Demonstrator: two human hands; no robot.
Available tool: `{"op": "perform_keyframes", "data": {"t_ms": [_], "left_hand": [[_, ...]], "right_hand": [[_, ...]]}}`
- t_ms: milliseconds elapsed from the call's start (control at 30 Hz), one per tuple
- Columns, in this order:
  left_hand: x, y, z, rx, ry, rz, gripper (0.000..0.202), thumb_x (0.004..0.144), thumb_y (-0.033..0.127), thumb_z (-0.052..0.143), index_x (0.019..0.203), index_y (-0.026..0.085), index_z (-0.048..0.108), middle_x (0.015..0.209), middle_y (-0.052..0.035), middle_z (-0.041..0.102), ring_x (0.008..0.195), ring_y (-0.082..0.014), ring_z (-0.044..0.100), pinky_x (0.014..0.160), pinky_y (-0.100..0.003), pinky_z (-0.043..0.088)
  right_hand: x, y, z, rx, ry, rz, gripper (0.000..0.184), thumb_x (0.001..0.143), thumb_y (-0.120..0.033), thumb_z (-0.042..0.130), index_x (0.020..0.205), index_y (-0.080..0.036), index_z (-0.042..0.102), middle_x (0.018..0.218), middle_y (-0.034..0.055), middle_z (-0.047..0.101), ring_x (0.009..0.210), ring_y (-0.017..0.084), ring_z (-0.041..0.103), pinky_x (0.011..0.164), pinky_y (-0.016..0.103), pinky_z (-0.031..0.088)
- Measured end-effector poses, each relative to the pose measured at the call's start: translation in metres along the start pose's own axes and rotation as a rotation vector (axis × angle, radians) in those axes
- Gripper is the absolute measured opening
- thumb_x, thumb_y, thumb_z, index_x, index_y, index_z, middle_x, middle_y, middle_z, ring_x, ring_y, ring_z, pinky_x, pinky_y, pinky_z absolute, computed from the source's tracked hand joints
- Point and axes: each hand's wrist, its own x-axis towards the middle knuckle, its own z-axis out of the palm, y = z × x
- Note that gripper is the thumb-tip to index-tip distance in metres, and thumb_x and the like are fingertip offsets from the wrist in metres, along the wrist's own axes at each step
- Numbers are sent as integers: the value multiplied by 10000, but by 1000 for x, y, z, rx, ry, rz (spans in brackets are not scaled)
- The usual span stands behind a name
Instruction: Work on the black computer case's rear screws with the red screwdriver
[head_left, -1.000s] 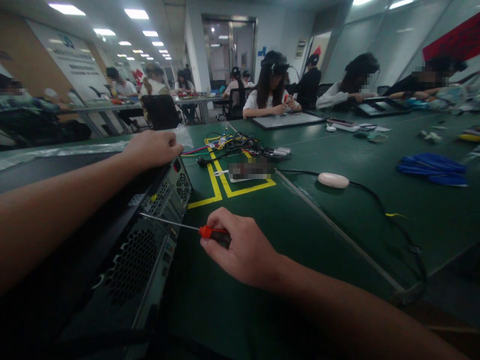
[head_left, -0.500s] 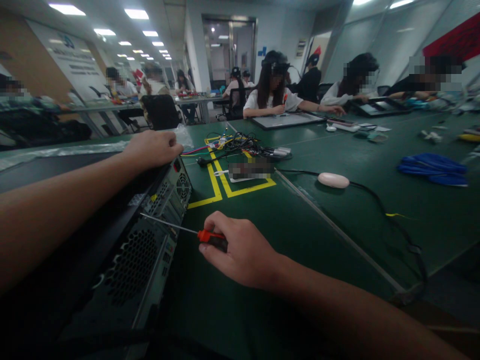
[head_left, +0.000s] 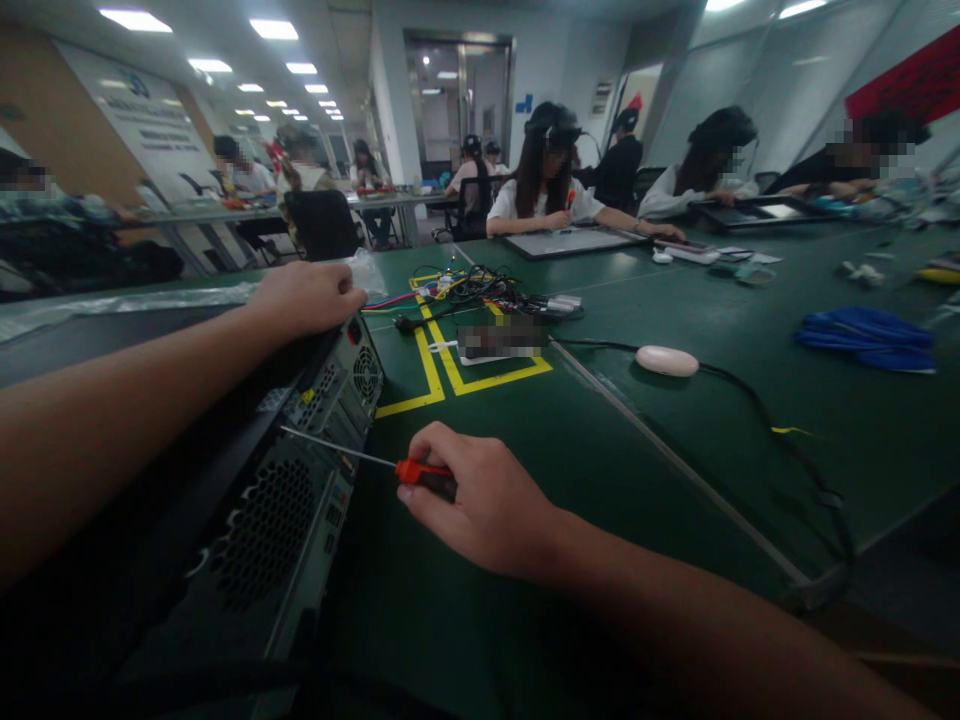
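A black desktop computer case lies at the left, its metal back panel with vents and ports facing right. My left hand rests on the far top corner of the case, fingers curled at its edge; the fingertips are partly hidden. My right hand is closed around the orange and black handle of a screwdriver. The thin shaft points left across the back panel. Its tip reaches the edge between the panel and the black cover, above the honeycomb vent. Whether it sits in a screw is too small to tell.
Tangled cables lie on the green table beyond the case, near yellow tape. A white oval device sits on a black cord. Farther right is a blue bundle. Across the table, people work at flat panels.
Both my hands, the screwdriver and the case look almost unchanged. Across the table, one person's hand has risen with an orange-tipped tool, and another person's dark panel has shifted slightly.
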Motion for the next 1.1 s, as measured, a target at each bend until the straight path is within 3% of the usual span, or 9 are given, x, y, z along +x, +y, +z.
{"op": "perform_keyframes", "data": {"t_ms": [533, 700, 833, 1100], "left_hand": [[0, -1, 0, 15, -3, 17, 563, 960, 503, 337, 1185, 144, 708, 1178, -249, 748, 1123, -422, 709, 932, -496, 536], [1, -1, 1, 18, 5, 18, 544, 963, 502, 337, 1158, 150, 704, 1146, -246, 750, 1092, -412, 717, 910, -497, 545], [1, -1, 1, 18, 4, 15, 539, 976, 499, 348, 1170, 151, 710, 1143, -230, 753, 1086, -377, 716, 929, -483, 542], [1, -1, 1, 14, 1, 2, 527, 983, 490, 363, 1174, 146, 715, 1152, -223, 751, 1101, -386, 709, 928, -479, 540]], "right_hand": [[1, 3, 1, 11, 100, -53, 211, 1052, -382, 628, 1051, -190, 716, 994, 53, 756, 896, 184, 690, 822, 318, 488], [0, 4, 4, 65, 144, -13, 251, 931, -338, 768, 1105, -206, 644, 933, 22, 746, 778, 168, 674, 736, 301, 488], [0, 5, 5, 65, 139, -37, 152, 948, -279, 734, 1031, -210, 627, 904, 12, 727, 759, 156, 668, 712, 290, 478], [0, 4, 3, 75, 138, -37, 147, 956, -283, 743, 1016, -214, 628, 876, 0, 723, 733, 150, 649, 709, 289, 466]]}}
